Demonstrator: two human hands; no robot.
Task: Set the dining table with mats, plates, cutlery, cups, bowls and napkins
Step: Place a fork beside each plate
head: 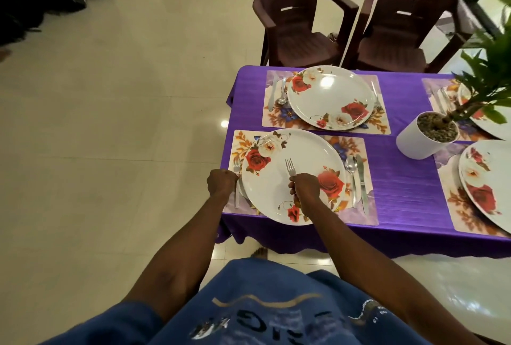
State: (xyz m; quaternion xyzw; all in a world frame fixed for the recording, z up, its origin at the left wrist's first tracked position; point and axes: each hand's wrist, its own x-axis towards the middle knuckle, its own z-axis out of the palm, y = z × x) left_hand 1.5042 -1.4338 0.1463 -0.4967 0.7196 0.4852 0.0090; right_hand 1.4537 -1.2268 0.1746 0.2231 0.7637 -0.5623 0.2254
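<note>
A white rose-patterned plate lies on a floral mat at the near left corner of the purple table. My right hand is closed around a fork, held prongs up over that plate. My left hand is closed on the handle of a second fork lying on the mat at the plate's left edge. A spoon and a knife lie right of the plate. Beyond it, another mat carries a plate with cutlery beside it.
A white pot with a green plant stands mid-table. Two more mats with plates sit at the right, partly cut off. Two dark brown plastic chairs stand at the far side. Cream tiled floor lies to the left.
</note>
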